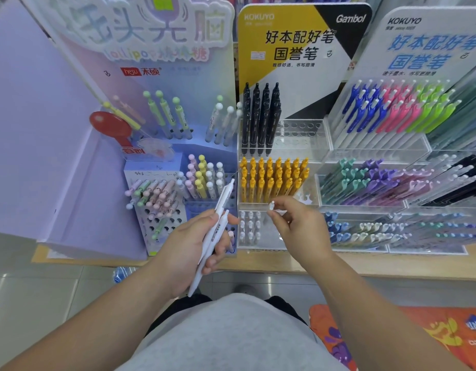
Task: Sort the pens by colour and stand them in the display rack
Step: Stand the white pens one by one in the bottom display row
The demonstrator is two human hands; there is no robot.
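1. Nearest the camera: left hand [194, 253] closed around two white pens [215, 231], tips angled down toward the body, still unplaced.
2. Right hand [298, 223] pinches one more white pen [274, 207] at its top, just above the clear acrylic rack [298, 148], front tier.
3. Progress, my read: mostly done. Yellow pens [274, 180] fill the middle tier, four black pens [261, 119] stand in the back tier, some white ones [250, 226] already sit in the front; three white still in hand.
4. Text: yellow header card [298, 49] reads "KOKUYO", "Gambol", "国誉笔"; the blue-print card [424, 44] "KOKUYO"; the lilac display [140, 49] "hesu".
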